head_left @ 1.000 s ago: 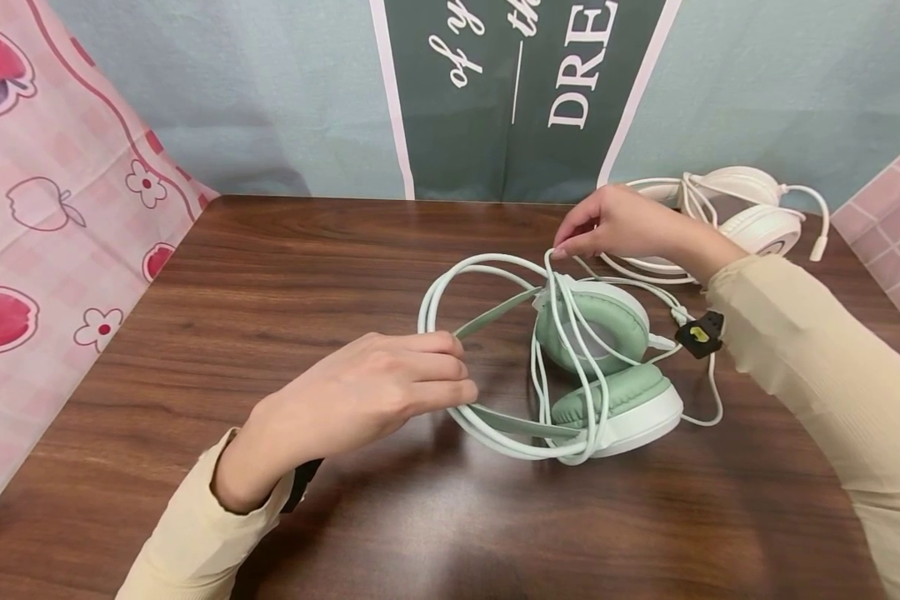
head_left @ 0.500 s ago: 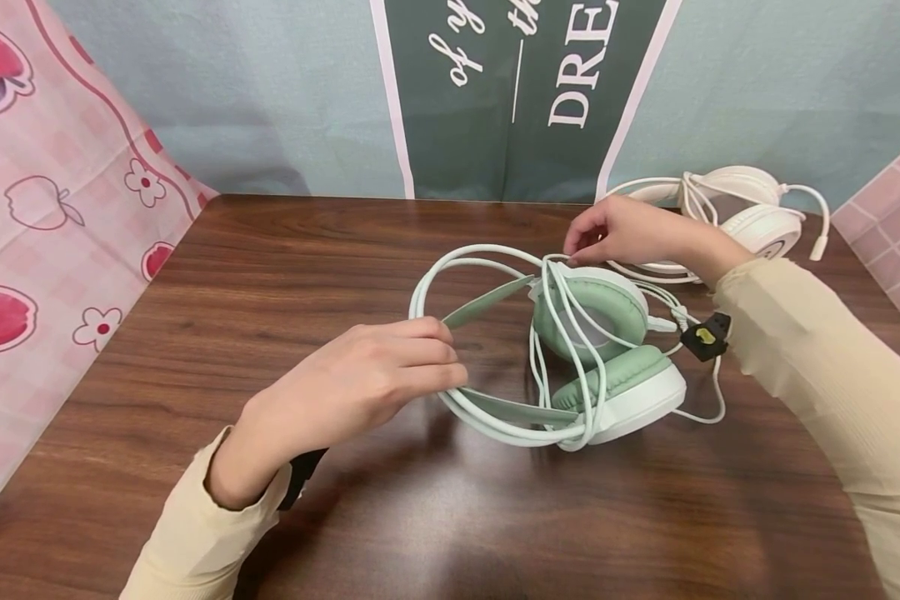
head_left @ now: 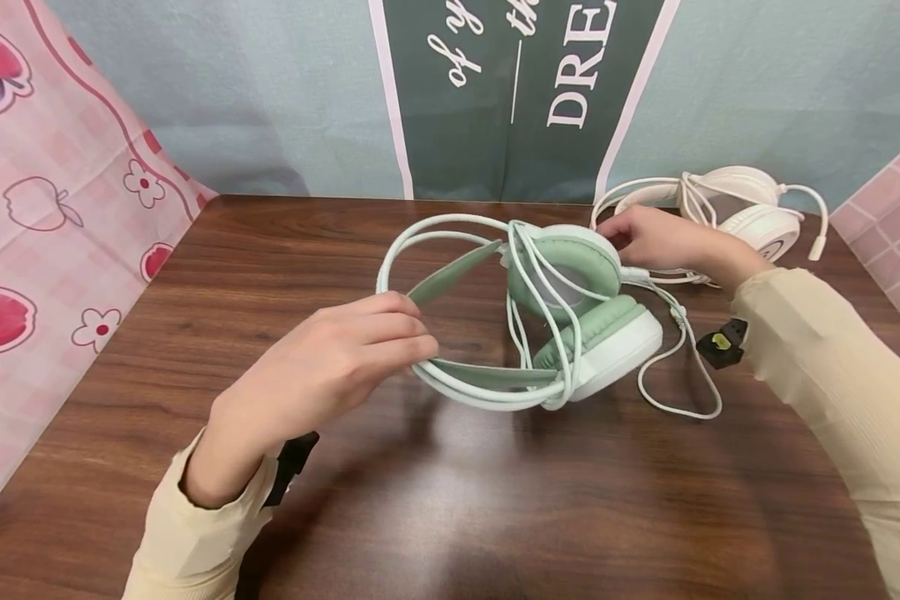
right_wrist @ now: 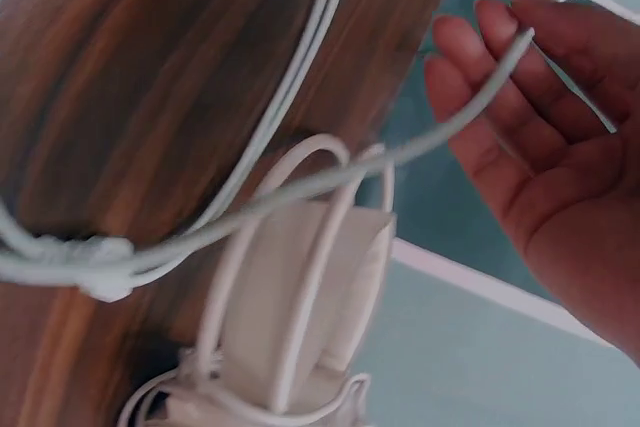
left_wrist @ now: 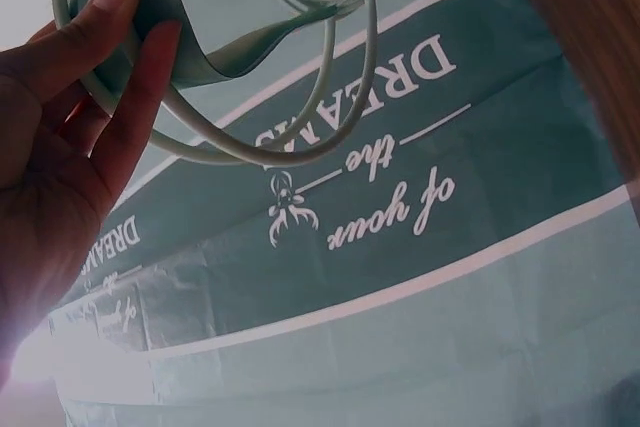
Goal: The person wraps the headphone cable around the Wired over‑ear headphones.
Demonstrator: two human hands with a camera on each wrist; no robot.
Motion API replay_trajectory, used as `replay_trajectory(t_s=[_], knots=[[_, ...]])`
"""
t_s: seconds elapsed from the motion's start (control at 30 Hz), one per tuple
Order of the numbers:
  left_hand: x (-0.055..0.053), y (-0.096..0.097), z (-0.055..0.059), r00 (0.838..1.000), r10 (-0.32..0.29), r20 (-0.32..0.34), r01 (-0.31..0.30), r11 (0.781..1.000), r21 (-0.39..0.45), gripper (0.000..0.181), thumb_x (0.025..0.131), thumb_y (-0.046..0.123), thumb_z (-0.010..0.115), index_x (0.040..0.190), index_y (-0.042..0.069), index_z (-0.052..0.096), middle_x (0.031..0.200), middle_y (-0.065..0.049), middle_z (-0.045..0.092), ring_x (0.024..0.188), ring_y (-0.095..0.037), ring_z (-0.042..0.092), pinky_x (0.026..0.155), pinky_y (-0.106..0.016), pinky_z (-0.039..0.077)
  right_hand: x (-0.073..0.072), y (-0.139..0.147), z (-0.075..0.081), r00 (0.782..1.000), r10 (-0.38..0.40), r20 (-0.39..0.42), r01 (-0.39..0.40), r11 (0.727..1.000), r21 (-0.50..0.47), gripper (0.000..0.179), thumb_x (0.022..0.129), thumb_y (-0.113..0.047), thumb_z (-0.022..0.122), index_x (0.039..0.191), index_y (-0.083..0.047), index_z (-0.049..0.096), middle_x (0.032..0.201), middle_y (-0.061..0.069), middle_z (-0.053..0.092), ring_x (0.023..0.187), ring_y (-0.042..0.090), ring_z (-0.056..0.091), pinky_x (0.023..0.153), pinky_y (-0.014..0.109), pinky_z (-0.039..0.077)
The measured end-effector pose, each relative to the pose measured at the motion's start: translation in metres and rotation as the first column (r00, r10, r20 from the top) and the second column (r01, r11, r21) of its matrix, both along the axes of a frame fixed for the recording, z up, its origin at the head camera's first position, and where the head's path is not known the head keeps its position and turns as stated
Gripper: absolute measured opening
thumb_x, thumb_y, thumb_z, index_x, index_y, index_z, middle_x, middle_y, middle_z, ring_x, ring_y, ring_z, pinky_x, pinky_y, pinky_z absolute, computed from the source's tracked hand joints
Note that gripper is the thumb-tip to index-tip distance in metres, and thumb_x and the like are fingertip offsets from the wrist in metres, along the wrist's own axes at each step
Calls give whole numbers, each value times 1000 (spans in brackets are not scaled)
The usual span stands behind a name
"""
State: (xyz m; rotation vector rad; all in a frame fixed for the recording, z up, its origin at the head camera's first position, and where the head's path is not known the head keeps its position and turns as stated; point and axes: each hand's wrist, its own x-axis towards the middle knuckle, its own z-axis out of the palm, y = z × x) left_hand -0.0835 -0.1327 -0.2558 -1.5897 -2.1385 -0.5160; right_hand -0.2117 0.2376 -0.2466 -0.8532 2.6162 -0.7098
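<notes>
My left hand point(head_left: 330, 358) grips the headband of a pair of mint-green and white headphones point(head_left: 618, 354), its fingers curled over the band and the green inner strap. Loops of pale cable wrap around the headband arms and hang across the green ear cushions point(head_left: 581, 271). In the left wrist view, the thumb and fingers pinch the green strap point(left_wrist: 255, 47). Behind the far ear cup, my right hand point(head_left: 667, 237) is partly hidden in the head view. The right wrist view shows that hand point(right_wrist: 560, 147) pinching the cable point(right_wrist: 300, 188) between thumb and index finger.
A white headset point(head_left: 742, 183) with a microphone boom lies at the back right, close behind my right hand. The brown wooden table point(head_left: 450, 517) meets a printed cloth backdrop point(head_left: 307, 108). Pink cloth point(head_left: 52, 250) borders the left side.
The left hand has raised the headphones and shifted them left and farther back. My right hand has moved right, away from the headband top, toward the white headset.
</notes>
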Motion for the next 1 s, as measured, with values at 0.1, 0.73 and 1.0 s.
replay_trajectory(t_s=[0.1,0.73,1.0], knots=[[0,-3,9,1000,12,-24,-10,998,66,25,89,3,53,110,12,63,103,8,58,102,-13,50,88,-28,42,1,7,-4,997,-75,-2,75,997,-19,11,78,9,60,86,3,65,71,6,62,60,5,52,58,20,43],[4,-9,37,977,215,-5,-211,963,166,23,70,-6,72,92,-3,64,83,-8,62,87,-25,56,83,-29,43,21,43,-16,949,-256,185,282,950,-132,17,85,3,57,99,11,59,76,12,66,62,14,63,59,29,52],[-1,-9,28,968,249,31,-250,947,201,26,70,-10,70,94,-2,64,86,-7,62,87,-23,55,81,-29,43,27,43,-18,969,-219,111,229,969,-91,23,79,0,66,99,10,60,71,9,63,57,11,58,54,25,48]])
